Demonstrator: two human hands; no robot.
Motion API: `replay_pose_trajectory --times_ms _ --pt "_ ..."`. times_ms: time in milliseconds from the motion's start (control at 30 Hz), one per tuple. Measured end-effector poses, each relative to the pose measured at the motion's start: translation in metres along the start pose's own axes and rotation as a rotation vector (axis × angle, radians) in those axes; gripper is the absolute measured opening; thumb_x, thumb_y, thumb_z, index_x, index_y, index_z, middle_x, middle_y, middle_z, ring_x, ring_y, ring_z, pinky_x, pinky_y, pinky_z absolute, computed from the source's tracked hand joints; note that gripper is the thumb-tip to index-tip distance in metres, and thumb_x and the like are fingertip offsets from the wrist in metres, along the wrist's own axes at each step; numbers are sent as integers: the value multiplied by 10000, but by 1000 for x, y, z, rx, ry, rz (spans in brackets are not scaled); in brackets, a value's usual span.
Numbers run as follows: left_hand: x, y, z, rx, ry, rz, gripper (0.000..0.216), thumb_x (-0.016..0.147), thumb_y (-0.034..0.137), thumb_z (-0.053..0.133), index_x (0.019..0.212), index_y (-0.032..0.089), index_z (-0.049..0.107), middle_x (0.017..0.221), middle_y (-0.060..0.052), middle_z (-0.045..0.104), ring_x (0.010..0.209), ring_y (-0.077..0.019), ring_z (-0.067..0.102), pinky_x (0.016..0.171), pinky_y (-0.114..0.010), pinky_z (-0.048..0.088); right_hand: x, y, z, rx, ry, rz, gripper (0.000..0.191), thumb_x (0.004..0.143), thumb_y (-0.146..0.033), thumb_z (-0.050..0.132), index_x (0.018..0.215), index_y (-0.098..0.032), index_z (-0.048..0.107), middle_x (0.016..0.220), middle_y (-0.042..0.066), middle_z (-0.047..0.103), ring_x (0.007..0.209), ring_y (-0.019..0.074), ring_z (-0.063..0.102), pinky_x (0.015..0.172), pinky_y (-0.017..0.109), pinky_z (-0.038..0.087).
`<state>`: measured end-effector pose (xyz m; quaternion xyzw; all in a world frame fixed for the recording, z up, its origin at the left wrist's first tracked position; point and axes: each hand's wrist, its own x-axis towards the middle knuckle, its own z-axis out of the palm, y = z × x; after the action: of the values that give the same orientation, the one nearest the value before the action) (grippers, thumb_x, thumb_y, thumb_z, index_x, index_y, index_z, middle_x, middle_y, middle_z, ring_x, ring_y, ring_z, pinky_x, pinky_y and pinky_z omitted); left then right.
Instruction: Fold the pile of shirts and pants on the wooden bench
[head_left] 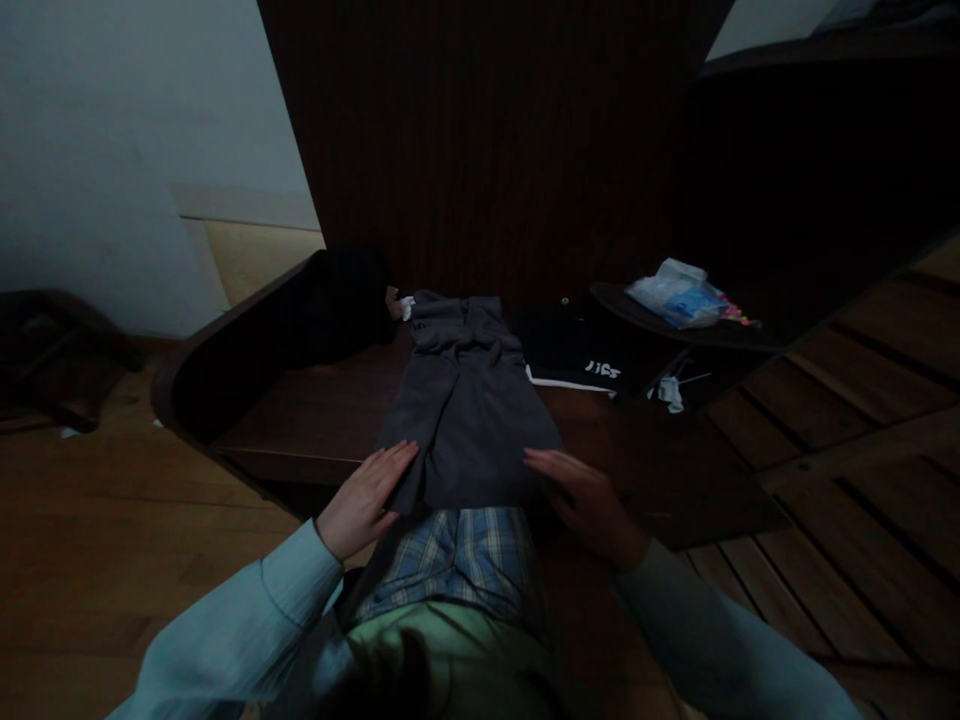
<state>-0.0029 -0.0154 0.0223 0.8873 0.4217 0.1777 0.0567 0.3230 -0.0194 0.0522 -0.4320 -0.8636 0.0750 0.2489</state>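
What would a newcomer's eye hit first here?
Probably the grey garment laid out mid-frame, with the left hand at its near left corner and the right hand at its near right edge. Next, the pale plastic package on the small shelf at right, and the white lettering on the dark cloth beside the garment.

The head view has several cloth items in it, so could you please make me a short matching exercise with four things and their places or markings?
Things:
1. Gray garment
2. Black folded cloth
3. Plastic packet
4. Plaid cloth

Places or markings:
A. On the small shelf at the right
B. Bearing white lettering near its lower edge
C. Directly below the gray garment in the picture
D. Spread out between the left hand and the right hand

Right pairs: 1-D, 2-B, 3-A, 4-C
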Motion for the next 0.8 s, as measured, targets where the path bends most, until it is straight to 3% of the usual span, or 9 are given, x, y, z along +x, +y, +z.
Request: replay_pose_trajectory --times_ms 67,133,333,467,667,800 --pt "0 -1 -3 -103 43 -26 608 714 88 401 1317 122 331 1336 -118 420 1242 -203 362 1014 -393 326 0 -6 -2 -16 -172 -60 323 777 -226 526 1097 -190 558 1220 92 536 1139 241 472 936 426 400" --pt "2 -1 -10 -213 115 -84 508 748 120 355 1250 123 437 1267 -101 502 1176 -186 449 988 -357 367 3 -12 -5 0 -261 -47 354 743 -323 599 1070 -187 573 1237 108 514 1150 261 452 937 442 392" --pt "23 9 -39 -414 481 -437 446 817 353 360 1086 82 590 1039 -92 654 979 -218 594 873 -335 460 46 -25 -10 267 -234 -26 282 870 -330 428 1093 -199 540 1132 72 577 1079 162 505 938 330 395" --pt "36 19 -51 -470 603 -491 472 806 418 396 1055 81 614 993 -77 671 949 -225 602 853 -338 471 92 -34 14 380 -280 -144 259 878 -257 406 1078 -175 549 1108 67 596 1058 145 522 941 301 389" --pt "43 33 -57 -569 668 -488 441 820 413 407 1055 103 615 1026 -68 660 979 -225 590 868 -335 459 131 -50 61 481 -468 -95 272 812 -208 489 1068 -147 558 1114 94 596 1048 189 529 944 345 372" --pt "47 43 -56 -577 607 -450 425 844 360 369 1098 99 588 1054 -77 647 999 -222 583 875 -336 456 136 -48 73 887 -489 97 149 766 -230 534 893 -185 596 946 22 653 943 162 566 911 322 393"
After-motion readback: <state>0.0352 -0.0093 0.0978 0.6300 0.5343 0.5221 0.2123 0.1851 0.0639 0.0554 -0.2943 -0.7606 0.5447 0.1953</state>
